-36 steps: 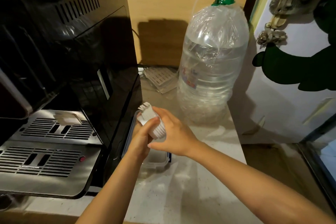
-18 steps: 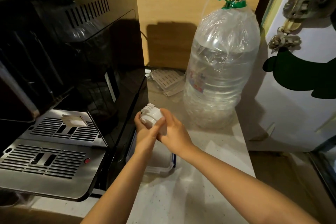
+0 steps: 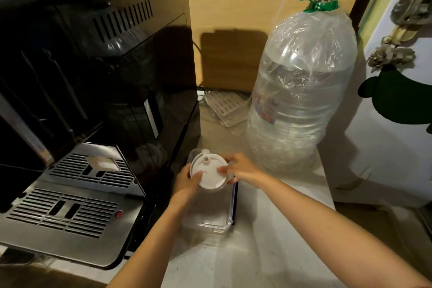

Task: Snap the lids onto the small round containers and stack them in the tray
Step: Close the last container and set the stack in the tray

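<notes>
A small round container with a white lid [image 3: 208, 172] on top is held between both hands, just above the far end of a clear rectangular tray [image 3: 211, 224]. My left hand [image 3: 185, 183] grips the container's left side with the thumb on the lid. At the right edge, my right hand [image 3: 240, 169] has its fingertips pressed on the lid. The lid faces up and shows a small tab and a round nub at its far side. The container's body is mostly hidden under the lid and fingers.
A black coffee machine [image 3: 98, 82] with a steel drip grille [image 3: 67, 208] stands close on the left of the tray. A large clear water bottle [image 3: 301, 91] with a green cap is at the back right. Flat packets [image 3: 224, 107] lie behind. The pale counter [image 3: 268, 252] ends at right.
The container was held higher and tilted on its side between both hands. It has turned lid-up and come down over the tray's far end.
</notes>
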Tool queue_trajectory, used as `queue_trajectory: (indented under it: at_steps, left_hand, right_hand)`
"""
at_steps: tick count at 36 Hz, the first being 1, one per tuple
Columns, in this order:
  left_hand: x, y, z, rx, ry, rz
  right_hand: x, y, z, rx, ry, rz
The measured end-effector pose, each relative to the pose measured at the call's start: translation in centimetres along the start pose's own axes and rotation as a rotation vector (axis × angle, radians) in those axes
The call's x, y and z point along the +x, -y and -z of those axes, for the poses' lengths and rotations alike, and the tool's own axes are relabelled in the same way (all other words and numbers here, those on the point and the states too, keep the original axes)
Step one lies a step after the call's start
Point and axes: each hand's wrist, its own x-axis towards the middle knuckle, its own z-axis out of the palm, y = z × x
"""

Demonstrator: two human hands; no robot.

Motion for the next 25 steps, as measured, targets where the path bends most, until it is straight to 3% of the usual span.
queue_trajectory:
  at_steps: [11,18,25]
  left_hand:
    - [1.5,1.1,-1.0,0.294,-0.085,0.188]
    - [2.6,1.6,-1.8,0.482,-0.014,0.3]
    - [3.1,1.7,-2.2,0.592,0.054,0.33]
  right_hand:
    - [4.4,-0.6,-1.4,-0.363,0.067,-0.075]
    - [6.3,-1.0,-2.2,-0.667,0.103,-0.158]
    - [6.7,-0.6,-2.7,-0.819,0.191,-0.179]
